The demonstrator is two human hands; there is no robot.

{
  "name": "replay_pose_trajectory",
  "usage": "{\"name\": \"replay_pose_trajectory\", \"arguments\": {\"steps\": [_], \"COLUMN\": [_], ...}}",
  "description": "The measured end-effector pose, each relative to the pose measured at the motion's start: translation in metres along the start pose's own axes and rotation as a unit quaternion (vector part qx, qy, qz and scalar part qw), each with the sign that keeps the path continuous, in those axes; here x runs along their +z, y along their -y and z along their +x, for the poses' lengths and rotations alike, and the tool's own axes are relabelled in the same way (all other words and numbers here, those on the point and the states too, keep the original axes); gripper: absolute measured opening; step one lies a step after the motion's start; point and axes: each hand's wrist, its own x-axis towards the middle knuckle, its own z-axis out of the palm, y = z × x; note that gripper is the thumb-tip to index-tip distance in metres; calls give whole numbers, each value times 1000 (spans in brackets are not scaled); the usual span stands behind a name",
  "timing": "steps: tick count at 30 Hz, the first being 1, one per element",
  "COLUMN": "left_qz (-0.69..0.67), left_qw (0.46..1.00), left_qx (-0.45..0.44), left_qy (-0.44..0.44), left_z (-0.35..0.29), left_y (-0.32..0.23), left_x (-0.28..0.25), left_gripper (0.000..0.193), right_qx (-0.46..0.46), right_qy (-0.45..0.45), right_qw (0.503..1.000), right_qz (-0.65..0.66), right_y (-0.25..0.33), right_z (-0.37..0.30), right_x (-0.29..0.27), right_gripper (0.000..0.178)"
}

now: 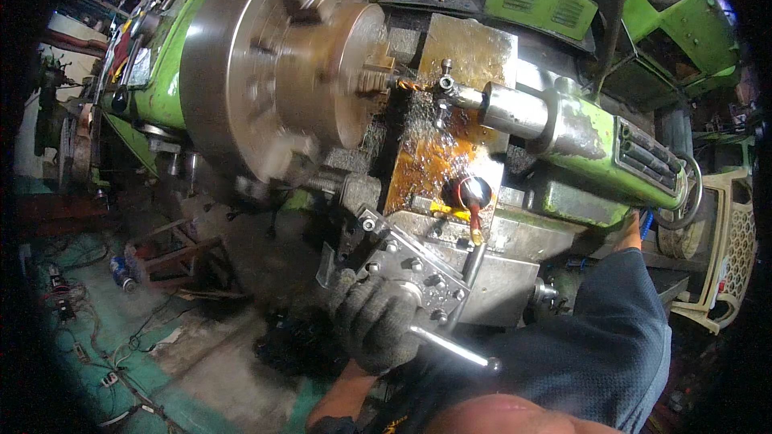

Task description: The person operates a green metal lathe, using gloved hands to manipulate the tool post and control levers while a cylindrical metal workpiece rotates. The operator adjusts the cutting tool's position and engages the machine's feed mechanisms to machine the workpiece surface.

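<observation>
My left hand [374, 317], in a dark grey knitted glove, curls its fingers over the near left side of the lathe's square tool post [426, 269], next to the base of its clamping lever [454, 347]. My right arm [615, 297] stretches to the far end of the green tailstock [595, 145]; only the wrist shows, and the hand is hidden behind it. The chuck [241, 72] is blurred by rotation, with a round workpiece [354, 72] in it. From the tailstock's holder [515, 110], a twist drill [414, 85] points to the workpiece's centre.
Wet amber fluid and chips cover the slide plate [418, 169]. On it stands a small cup [473, 190] of dark liquid with a brush [476, 229]. Cables [100, 337] and a metal frame [181, 261] lie on the left floor. A cream plastic chair [728, 249] stands at right.
</observation>
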Motion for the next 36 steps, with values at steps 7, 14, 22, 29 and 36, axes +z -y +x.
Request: {"name": "replay_pose_trajectory", "arguments": {"steps": [7,14,22,29,36], "left_qz": [-2,15,8,2,19], "left_qw": [1000,1000,1000,1000,994], "left_qx": [11,3,-1,-10,29], "left_qy": [2,-19,-24,-30,-107], "left_z": [-8,-5,-5,-11,-19], "left_y": [6,-1,-1,-2,2], "left_x": [2,4,5,1,5], "left_gripper": [37,37,33,29,43], "right_qx": [-1,-11,-36,-54,-90], "right_qy": [2,4,6,-4,-50], "right_qw": [1000,1000,999,999,995], "right_qz": [-1,-4,-7,3,-9], "right_y": [5,10,17,36,57], "right_z": [-4,-3,6,25,13], "right_x": [-3,-5,-5,-6,-30], "right_gripper": [46,48,50,52,54]}}
